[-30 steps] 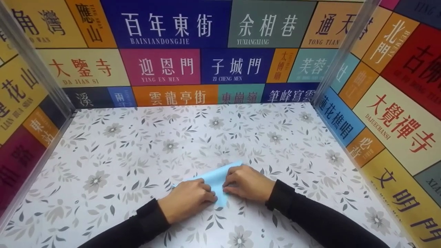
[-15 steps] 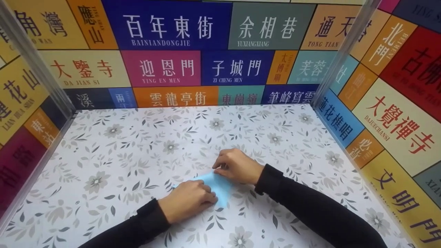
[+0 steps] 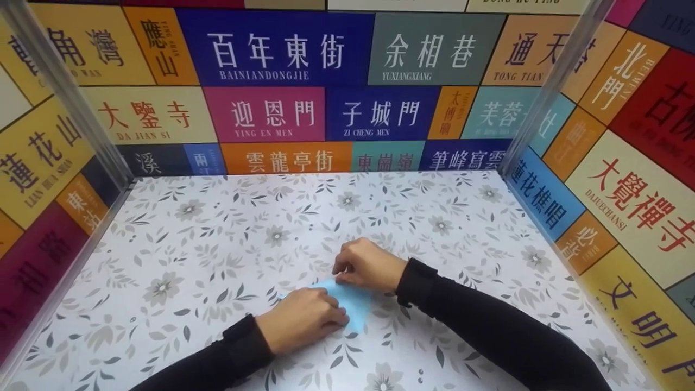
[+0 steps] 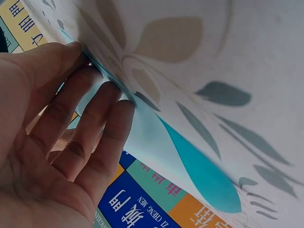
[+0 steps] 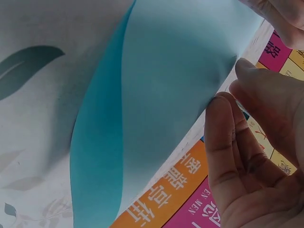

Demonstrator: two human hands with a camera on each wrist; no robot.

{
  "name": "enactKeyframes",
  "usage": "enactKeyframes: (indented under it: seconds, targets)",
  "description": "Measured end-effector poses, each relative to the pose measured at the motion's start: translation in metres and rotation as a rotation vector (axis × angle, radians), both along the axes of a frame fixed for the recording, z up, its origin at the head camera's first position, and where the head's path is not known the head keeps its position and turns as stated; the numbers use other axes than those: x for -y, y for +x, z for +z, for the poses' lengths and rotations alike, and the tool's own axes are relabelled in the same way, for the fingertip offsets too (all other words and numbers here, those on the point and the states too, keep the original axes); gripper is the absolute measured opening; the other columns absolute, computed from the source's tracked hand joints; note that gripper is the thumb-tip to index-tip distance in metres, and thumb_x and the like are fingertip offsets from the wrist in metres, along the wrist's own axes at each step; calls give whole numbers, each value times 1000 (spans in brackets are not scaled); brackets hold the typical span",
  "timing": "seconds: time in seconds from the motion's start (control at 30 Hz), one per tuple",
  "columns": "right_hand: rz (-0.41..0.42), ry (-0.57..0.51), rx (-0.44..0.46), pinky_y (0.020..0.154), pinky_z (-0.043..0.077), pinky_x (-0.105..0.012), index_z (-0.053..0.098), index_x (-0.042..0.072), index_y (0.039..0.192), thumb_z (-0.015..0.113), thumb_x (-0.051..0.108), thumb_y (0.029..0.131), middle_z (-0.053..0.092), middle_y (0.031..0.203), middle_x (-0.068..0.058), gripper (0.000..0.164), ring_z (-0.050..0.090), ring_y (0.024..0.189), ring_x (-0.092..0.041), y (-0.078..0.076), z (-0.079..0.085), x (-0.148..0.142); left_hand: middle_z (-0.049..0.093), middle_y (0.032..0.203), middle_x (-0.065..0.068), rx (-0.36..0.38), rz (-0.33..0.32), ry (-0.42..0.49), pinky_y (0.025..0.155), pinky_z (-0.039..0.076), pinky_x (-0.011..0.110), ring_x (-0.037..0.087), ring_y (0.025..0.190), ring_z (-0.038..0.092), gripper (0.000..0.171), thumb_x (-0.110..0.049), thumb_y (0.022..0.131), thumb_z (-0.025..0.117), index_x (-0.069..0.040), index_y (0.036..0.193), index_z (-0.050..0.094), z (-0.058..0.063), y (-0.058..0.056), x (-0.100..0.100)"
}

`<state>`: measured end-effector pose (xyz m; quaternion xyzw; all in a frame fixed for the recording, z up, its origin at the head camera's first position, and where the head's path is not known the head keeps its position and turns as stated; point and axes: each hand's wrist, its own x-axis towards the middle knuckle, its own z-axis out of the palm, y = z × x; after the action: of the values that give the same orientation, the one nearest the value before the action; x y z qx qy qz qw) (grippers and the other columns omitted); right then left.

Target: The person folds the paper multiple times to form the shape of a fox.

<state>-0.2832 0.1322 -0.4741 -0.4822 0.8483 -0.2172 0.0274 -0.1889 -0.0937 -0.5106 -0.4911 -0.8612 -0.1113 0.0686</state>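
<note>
A light blue sheet of paper (image 3: 355,307) lies on the table before me, partly under both hands. It is folded over, and a rounded bend shows a darker turquoise side in both wrist views. My left hand (image 3: 304,317) holds it at the near left, thumb and bent fingertips bunched at the paper's edge (image 4: 152,142) in the left wrist view. At the far edge of the paper, my right hand (image 3: 372,266) pinches with thumb and fingers. In the right wrist view, its fingertips lie right along that edge, and part of the left hand (image 5: 287,19) shows top right.
The table (image 3: 228,212) has a white cover with grey flowers and leaves. Coloured panels with Chinese lettering form a back wall (image 3: 271,49), a left wall (image 3: 40,157) and a right wall (image 3: 624,201). Clear strips run up the corners.
My right hand has moved from the paper's right part to its far edge, and the upper right corner is now folded over. The left hand stays in place; the head view has shifted slightly.
</note>
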Motion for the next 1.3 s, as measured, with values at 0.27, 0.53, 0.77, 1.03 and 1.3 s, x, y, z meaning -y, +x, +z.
enactKeyframes:
  seconds: [0.27, 0.53, 0.77, 1.03, 1.3]
  targets:
    - [8, 14, -13, 82, 67, -25, 90, 8, 104, 92, 9, 98, 84, 95, -9, 6, 83, 89, -26, -6, -3, 2, 82, 91, -7, -21, -29, 20, 78, 62, 27, 11, 83, 74, 6, -21, 104, 86, -25, 101, 89, 3, 0, 1]
    - [17, 40, -33, 80, 67, -28, 91, 8, 101, 92, 8, 97, 85, 94, -9, 5, 82, 86, -26, -9, -7, 7, 83, 91, -8, -58, -56, 20, 78, 62, 26, 12, 83, 75, 5, -21, 103, 87, -26, 102, 90, 2, 0, 1]
    - [9, 70, -28, 78, 65, -29, 90, 10, 97, 93, 8, 95, 85, 92, -7, 4, 79, 83, -22, -14, -7, 13, 83, 92, -8, -34, -40, 9, 79, 61, 26, 12, 85, 75, 6, -22, 105, 85, -25, 102, 89, 1, -2, 3]
    - [35, 56, -17, 76, 64, -27, 88, 8, 93, 90, 3, 94, 85, 87, -6, 5, 79, 80, -22, -19, -8, 16, 85, 95, -9, -39, -40, 16, 82, 60, 27, 12, 88, 75, 6, -22, 106, 84, -25, 105, 90, -2, -1, 6]
    - [21, 45, 24, 72, 60, -22, 88, 5, 93, 91, 2, 94, 86, 86, -8, 5, 78, 76, -21, -25, -12, 17, 87, 104, -11, -56, -11, 20, 81, 60, 28, 15, 92, 73, 11, -25, 108, 83, -28, 114, 92, -5, 1, 8]
